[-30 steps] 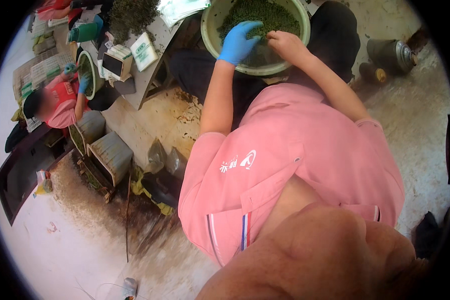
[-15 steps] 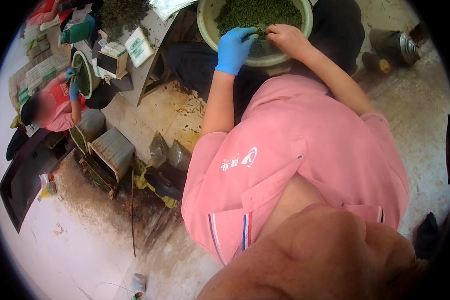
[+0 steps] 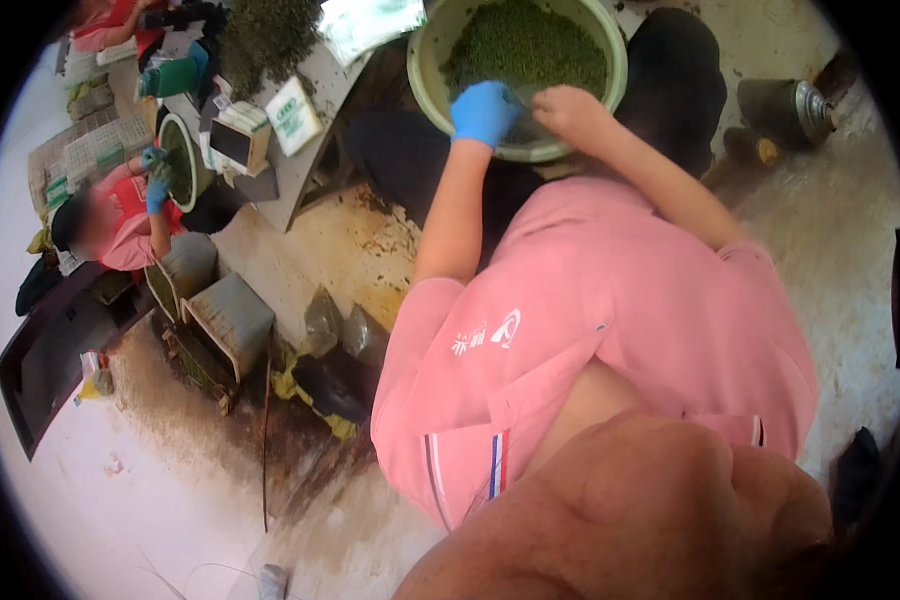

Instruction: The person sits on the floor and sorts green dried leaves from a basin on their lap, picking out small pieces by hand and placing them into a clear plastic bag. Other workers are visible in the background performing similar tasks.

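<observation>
A pale green basin [image 3: 417,75] on my lap holds small green leafy bits [image 3: 515,40]. My left hand [image 3: 482,112], in a blue glove, is closed over the basin's near part, its fingers curled toward my right hand. My bare right hand [image 3: 566,114] is closed in a pinch just to its right, over the same part. A small translucent, greyish item [image 3: 528,128] shows blurred between the two hands. I cannot make out what it is or exactly what the fingertips grip.
A co-worker [image 3: 130,215] at the left works at another basin [image 3: 202,170]. A table [image 3: 305,190] holds white packets [image 3: 292,118], a dark leafy pile and boxes. Grey bins [image 3: 232,320] stand below. A metal canister [image 3: 778,110] lies at right. Another person [image 3: 100,35] is upper left.
My left hand's fingers have gone from spread to curled, close to my right hand. The whole view has shifted slightly, so the basin appears a little lower and further right.
</observation>
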Action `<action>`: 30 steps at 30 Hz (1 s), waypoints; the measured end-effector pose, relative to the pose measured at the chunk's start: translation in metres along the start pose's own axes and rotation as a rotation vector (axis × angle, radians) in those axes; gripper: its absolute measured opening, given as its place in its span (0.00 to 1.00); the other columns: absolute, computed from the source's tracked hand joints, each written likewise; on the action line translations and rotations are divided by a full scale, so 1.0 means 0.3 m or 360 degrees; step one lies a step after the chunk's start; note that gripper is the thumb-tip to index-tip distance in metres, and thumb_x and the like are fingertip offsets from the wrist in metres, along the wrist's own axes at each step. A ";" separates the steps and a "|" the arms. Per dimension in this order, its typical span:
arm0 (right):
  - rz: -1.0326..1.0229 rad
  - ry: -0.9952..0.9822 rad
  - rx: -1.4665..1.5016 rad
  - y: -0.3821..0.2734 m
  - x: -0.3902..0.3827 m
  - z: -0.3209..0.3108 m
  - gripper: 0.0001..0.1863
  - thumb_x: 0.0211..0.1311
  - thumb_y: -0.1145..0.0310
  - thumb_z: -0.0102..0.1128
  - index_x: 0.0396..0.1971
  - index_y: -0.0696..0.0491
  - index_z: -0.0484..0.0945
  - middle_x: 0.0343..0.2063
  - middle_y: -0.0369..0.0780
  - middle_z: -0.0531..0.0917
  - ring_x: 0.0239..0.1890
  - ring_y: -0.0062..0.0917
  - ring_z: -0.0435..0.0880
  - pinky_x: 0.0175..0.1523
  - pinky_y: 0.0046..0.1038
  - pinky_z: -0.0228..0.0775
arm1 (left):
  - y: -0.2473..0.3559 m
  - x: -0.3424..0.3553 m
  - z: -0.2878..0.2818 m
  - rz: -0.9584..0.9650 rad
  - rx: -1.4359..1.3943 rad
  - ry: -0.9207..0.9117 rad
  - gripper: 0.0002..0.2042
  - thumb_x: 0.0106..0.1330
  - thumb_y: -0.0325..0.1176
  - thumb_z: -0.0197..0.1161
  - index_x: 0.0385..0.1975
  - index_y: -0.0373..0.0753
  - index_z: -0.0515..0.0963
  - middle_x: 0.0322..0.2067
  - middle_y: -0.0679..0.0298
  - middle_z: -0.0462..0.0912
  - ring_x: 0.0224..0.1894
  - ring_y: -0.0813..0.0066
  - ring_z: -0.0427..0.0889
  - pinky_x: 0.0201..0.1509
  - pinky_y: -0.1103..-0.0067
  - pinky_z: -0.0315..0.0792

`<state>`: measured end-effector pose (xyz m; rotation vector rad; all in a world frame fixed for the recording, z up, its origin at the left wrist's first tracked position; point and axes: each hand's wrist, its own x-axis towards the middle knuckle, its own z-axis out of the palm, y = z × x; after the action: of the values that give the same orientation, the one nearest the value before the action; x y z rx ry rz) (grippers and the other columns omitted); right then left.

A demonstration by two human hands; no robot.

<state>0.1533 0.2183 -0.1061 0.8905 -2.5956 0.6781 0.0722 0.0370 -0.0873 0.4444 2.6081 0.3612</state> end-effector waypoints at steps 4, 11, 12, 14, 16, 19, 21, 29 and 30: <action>0.0201 -0.0010 0.0074 -0.008 0.020 -0.075 0.07 0.54 0.72 0.56 0.33 0.54 0.80 0.37 0.41 0.80 0.40 0.36 0.82 0.45 0.35 0.75 | -0.038 -0.019 -0.060 0.0141 -0.0359 -0.0086 0.13 0.59 0.38 0.68 0.42 0.40 0.86 0.35 0.52 0.87 0.38 0.59 0.87 0.45 0.69 0.79; 0.0371 0.0602 0.0078 -0.031 0.100 -0.292 0.22 0.56 0.75 0.65 0.53 0.53 0.78 0.47 0.43 0.82 0.46 0.38 0.83 0.50 0.35 0.77 | 0.004 0.160 -0.377 0.0170 -0.1276 0.0334 0.15 0.68 0.37 0.64 0.42 0.28 0.84 0.30 0.58 0.88 0.30 0.77 0.83 0.37 0.78 0.78; 0.0375 0.0614 0.0079 -0.033 0.104 -0.300 0.21 0.56 0.75 0.65 0.52 0.54 0.78 0.47 0.43 0.82 0.46 0.38 0.83 0.50 0.35 0.77 | 0.034 0.201 -0.457 0.0215 -0.1080 0.0559 0.16 0.69 0.36 0.63 0.43 0.27 0.83 0.30 0.57 0.87 0.30 0.74 0.85 0.37 0.78 0.79; 0.0365 0.0623 0.0046 -0.026 0.101 -0.304 0.20 0.55 0.76 0.66 0.50 0.54 0.79 0.47 0.43 0.81 0.45 0.37 0.83 0.49 0.34 0.77 | 0.082 0.345 -0.543 0.0409 -0.1406 0.0807 0.15 0.70 0.34 0.61 0.45 0.26 0.81 0.32 0.54 0.87 0.30 0.73 0.85 0.35 0.77 0.80; 0.0368 0.0579 0.0029 -0.023 0.084 -0.296 0.18 0.53 0.76 0.67 0.46 0.55 0.80 0.46 0.43 0.81 0.42 0.36 0.83 0.47 0.34 0.77 | 0.142 0.475 -0.586 0.0663 -0.2240 0.0716 0.17 0.73 0.31 0.57 0.54 0.24 0.75 0.40 0.48 0.85 0.30 0.65 0.86 0.35 0.75 0.81; 0.0394 0.0552 0.0034 -0.035 0.071 -0.297 0.13 0.53 0.74 0.67 0.41 0.55 0.81 0.44 0.41 0.81 0.38 0.35 0.83 0.44 0.33 0.76 | 0.137 0.556 -0.572 0.0480 -0.2164 0.0821 0.20 0.74 0.33 0.55 0.60 0.25 0.70 0.44 0.47 0.84 0.35 0.62 0.87 0.39 0.73 0.82; 0.0475 0.0527 0.0050 -0.025 0.040 -0.285 0.12 0.53 0.74 0.67 0.39 0.54 0.80 0.43 0.41 0.82 0.38 0.35 0.83 0.43 0.33 0.76 | 0.104 0.536 -0.504 0.0419 -0.1688 0.0867 0.22 0.72 0.34 0.58 0.61 0.27 0.70 0.45 0.49 0.84 0.40 0.66 0.87 0.46 0.75 0.79; 0.0521 0.0362 0.0083 0.020 -0.040 -0.264 0.06 0.53 0.74 0.66 0.32 0.54 0.79 0.40 0.38 0.81 0.37 0.34 0.83 0.42 0.33 0.75 | -0.173 0.240 -0.354 0.0052 0.0228 0.0988 0.38 0.63 0.47 0.66 0.72 0.45 0.60 0.67 0.46 0.65 0.70 0.44 0.62 0.71 0.48 0.54; 0.0505 0.0352 0.0098 0.015 -0.034 -0.263 0.05 0.53 0.74 0.65 0.31 0.53 0.79 0.40 0.38 0.81 0.36 0.34 0.83 0.42 0.33 0.75 | -0.208 0.215 -0.333 -0.0005 0.0387 0.0868 0.38 0.63 0.48 0.66 0.72 0.45 0.59 0.69 0.48 0.62 0.71 0.43 0.58 0.71 0.44 0.49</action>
<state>0.1690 0.2681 -0.0459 0.3926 -2.5460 0.8889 -0.0459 -0.0135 -0.0478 0.4737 3.2042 0.1784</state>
